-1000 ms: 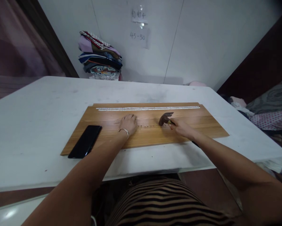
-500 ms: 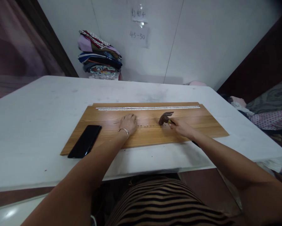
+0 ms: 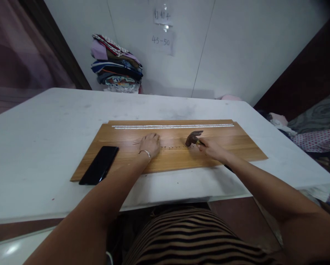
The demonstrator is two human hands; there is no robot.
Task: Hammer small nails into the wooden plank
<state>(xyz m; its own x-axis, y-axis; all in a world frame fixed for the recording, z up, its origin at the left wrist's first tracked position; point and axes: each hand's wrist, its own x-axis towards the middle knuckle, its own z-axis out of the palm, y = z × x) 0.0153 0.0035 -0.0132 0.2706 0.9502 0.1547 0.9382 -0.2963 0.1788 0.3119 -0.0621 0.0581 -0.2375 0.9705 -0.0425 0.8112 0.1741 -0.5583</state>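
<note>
My right hand point(image 3: 210, 148) is closed around the handle of a claw hammer point(image 3: 192, 138). The hammer's head is low over the board, its face down at a row of small nails point(image 3: 172, 147) and its claw pointing away to the right. My left hand point(image 3: 150, 144), wearing a bracelet, lies palm down on the wooden board point(image 3: 120, 138), left of the row. Its fingers reach forward, with the tips partly hidden. Several loose nails point(image 3: 136, 142) lie just left of that hand.
Two white measuring strips point(image 3: 173, 127) run along the board's far side. A black phone point(image 3: 99, 165) lies on its near left corner. The board rests on a white table point(image 3: 43, 147). Folded cloths point(image 3: 116, 66) are stacked against the wall at the back.
</note>
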